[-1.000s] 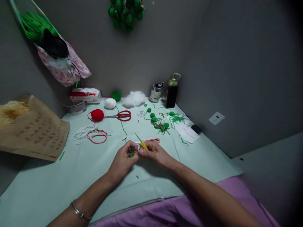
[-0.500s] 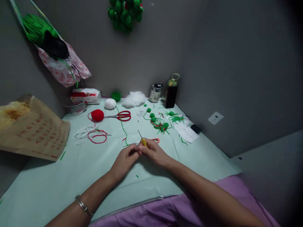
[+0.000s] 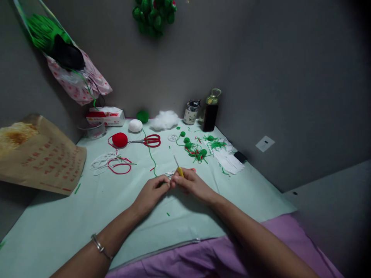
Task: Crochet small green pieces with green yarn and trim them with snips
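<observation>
My right hand [image 3: 191,183] is closed on a crochet hook with a yellow handle [image 3: 180,172], its thin metal shaft tilted up and away from me. Beside it my left hand [image 3: 153,192] pinches a bit of green yarn [image 3: 150,154], whose strand runs back across the mat toward a green yarn ball [image 3: 143,116]. Both hands' fingertips nearly meet low over the mat, and the piece between them is mostly hidden. Just behind the hands lie small scissors with an orange handle [image 3: 194,169], partly covered by my right hand.
Red-handled scissors [image 3: 152,141], a red yarn ball [image 3: 119,140] and a white yarn ball [image 3: 135,125] lie at back left. Green crocheted pieces [image 3: 199,153] and white stuffing [image 3: 164,120] lie farther back. A paper bag [image 3: 52,158] stands left; a phone [image 3: 210,118] leans back right.
My right hand has shifted slightly right with the hook, drawing a little away from my left hand. More of the small scissors' handle is now covered.
</observation>
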A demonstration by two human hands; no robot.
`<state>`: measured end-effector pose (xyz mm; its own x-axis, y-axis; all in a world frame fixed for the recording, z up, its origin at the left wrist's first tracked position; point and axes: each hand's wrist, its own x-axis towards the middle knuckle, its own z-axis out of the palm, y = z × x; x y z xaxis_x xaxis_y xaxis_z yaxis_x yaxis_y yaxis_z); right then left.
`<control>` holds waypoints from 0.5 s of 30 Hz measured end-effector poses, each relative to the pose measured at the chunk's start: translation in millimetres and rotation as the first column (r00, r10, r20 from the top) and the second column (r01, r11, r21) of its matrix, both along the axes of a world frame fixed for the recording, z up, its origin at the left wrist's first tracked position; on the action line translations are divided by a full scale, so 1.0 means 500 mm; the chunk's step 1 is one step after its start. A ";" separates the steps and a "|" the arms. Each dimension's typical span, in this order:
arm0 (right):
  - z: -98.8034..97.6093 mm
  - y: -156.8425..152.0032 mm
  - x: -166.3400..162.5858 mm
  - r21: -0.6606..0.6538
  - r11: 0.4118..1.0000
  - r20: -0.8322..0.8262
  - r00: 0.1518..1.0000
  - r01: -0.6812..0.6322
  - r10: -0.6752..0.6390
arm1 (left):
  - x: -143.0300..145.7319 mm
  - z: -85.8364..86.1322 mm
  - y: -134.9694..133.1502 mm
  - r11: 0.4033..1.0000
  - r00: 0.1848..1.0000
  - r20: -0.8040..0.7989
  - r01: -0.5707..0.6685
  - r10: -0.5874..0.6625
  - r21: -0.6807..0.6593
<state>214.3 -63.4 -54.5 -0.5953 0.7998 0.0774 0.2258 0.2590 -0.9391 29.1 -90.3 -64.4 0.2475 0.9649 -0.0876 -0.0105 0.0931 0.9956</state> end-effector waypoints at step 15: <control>-0.028 0.050 0.050 0.388 0.916 0.323 0.916 0.102 -0.239 | -0.039 -0.020 0.028 0.943 0.879 0.403 -0.135 0.256 -0.305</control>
<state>239.1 -38.4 -68.3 -0.4936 0.8498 0.1848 0.5977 0.4858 -0.6377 9.8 -76.3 -74.3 0.1273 0.9544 -0.2701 -0.4780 0.2977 0.8264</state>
